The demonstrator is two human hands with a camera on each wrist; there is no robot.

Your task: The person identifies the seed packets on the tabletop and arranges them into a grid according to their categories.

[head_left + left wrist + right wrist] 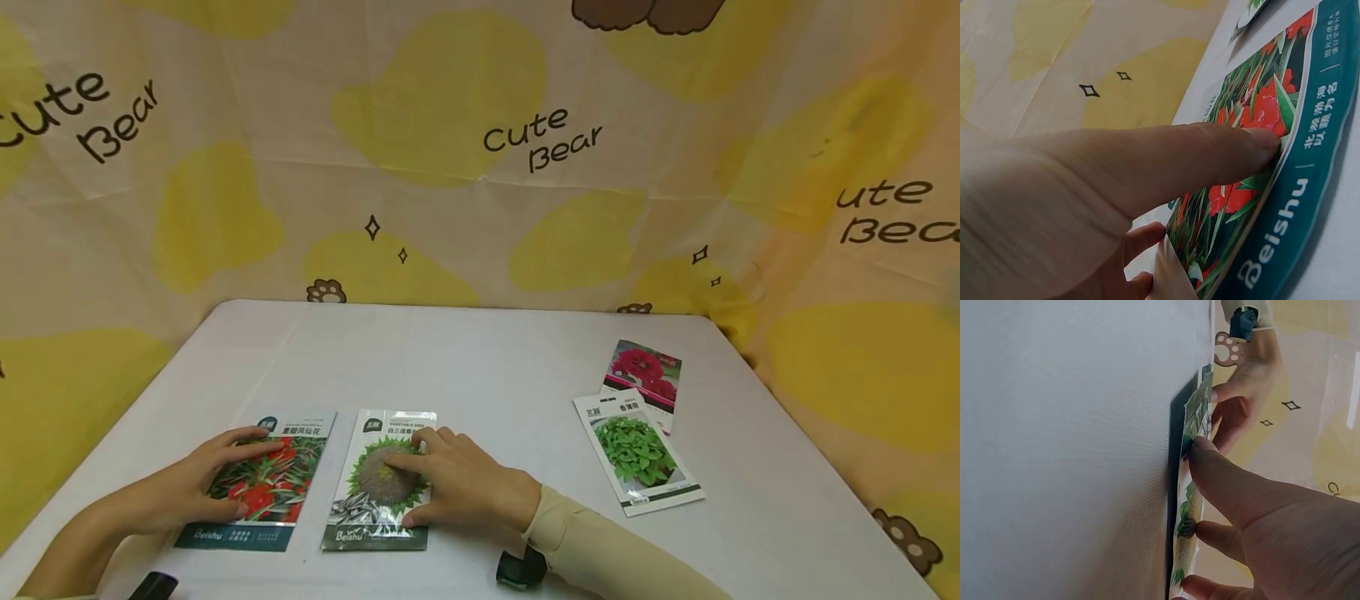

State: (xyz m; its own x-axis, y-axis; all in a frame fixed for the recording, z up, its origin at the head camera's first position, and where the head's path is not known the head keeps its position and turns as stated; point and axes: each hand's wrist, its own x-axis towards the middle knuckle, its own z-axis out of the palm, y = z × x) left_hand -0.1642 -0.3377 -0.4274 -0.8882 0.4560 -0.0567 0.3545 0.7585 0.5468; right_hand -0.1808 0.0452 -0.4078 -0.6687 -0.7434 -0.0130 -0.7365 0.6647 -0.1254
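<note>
A seed packet with red flowers (277, 492) lies at the left of the table. My left hand (195, 479) rests on it, thumb (1254, 140) and index finger lying over the printed front. Other fingertips are near its side edge in the left wrist view. Beside it lies a sunflower seed packet (371, 487). My right hand (472, 479) touches that packet; the index finger reaches across the flower head and the thumb (1207, 447) is at the side edge. Both packets look nearly flat. The undersides are hidden.
Toward the right of the white table (487, 358), a seed packet with green leaves (637, 450) overlaps one with magenta flowers (641, 367). A black object (521, 569) is by the right wrist. A patterned yellow cloth (450, 100) hangs behind the table.
</note>
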